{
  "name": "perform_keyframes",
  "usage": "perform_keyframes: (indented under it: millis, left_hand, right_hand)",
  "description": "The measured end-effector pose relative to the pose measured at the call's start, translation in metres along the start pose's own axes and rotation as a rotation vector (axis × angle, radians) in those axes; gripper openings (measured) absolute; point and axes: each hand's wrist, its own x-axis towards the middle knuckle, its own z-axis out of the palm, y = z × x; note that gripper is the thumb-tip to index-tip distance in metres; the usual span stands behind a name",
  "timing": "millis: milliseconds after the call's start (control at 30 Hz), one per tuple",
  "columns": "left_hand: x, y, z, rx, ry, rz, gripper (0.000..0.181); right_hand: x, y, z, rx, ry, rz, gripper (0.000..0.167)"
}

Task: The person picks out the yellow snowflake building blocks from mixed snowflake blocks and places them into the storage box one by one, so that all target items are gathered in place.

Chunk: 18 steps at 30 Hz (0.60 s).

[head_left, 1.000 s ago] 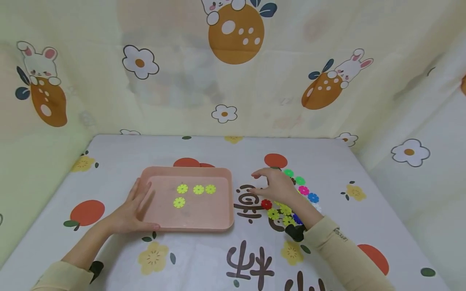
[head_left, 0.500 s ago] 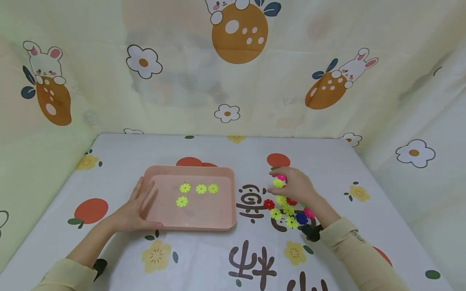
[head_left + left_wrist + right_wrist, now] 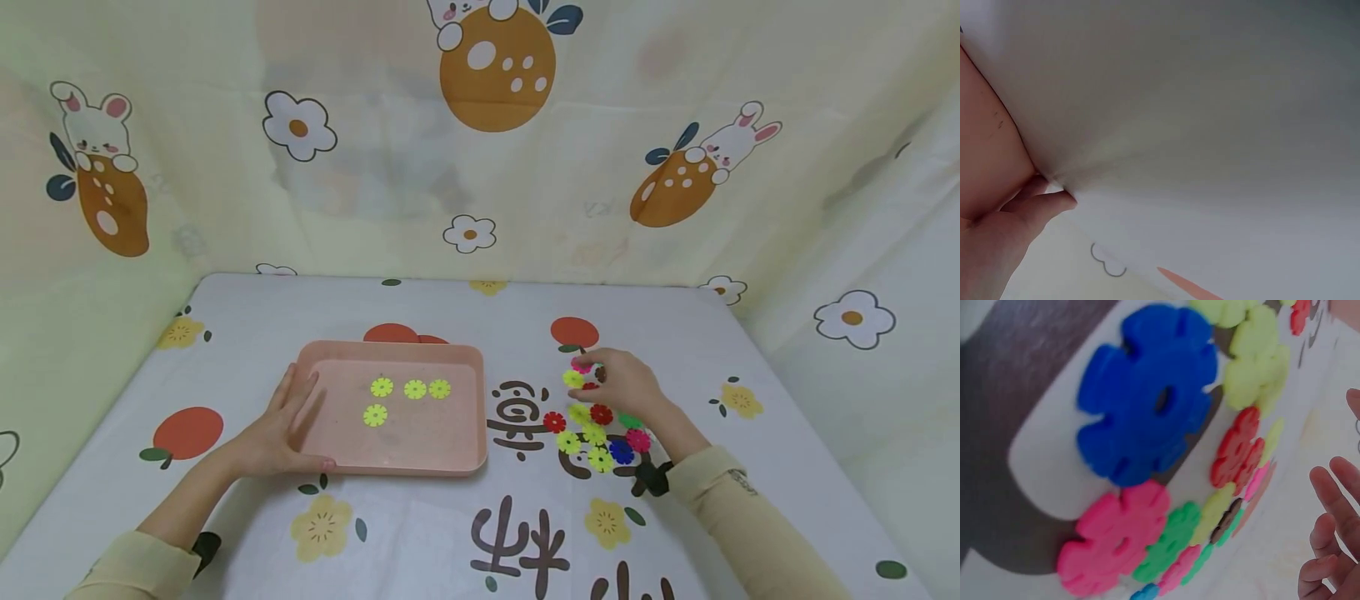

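Note:
My left hand (image 3: 273,442) rests at the left end of a pink rectangular tray (image 3: 412,458), its fingers lying along the side rim and the thumb at the front edge. Several yellow flower-shaped plastic pieces (image 3: 376,416) lie flat in the tray. Right of it, my right hand (image 3: 622,387) reaches over a loose heap of flower pieces, index finger and thumb parted beside a yellow piece (image 3: 573,379) and a pink piece (image 3: 580,364). In the right wrist view its fingers (image 3: 1335,497) are slightly bent and grasp nothing visible. The palm hides part of the heap.
The heap also has red (image 3: 555,422), blue (image 3: 621,452), green (image 3: 628,421) and brown (image 3: 1226,520) flower pieces. A white printed cloth (image 3: 420,542) covers the table, and a patterned curtain (image 3: 360,200) stands behind it.
My right hand has moved right, from the gap beside the tray to over the heap, uncovering the pieces nearer me. The left hand stays at the tray; the view has shifted slightly.

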Motion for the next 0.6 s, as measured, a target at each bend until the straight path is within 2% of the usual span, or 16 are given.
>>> perform_keyframes:
  millis: [267,600]
  left_hand:
    - [-0.001,0.001,-0.001,-0.005,0.0,0.001,0.121]
    - [-0.001,0.003,-0.001,-0.003,0.003,0.006,0.122]
  right_hand:
    - [0.008,0.006,0.004,-0.018,-0.047,0.041,0.056]
    - [0.018,0.013,0.01,-0.055,-0.111,0.086,0.051]
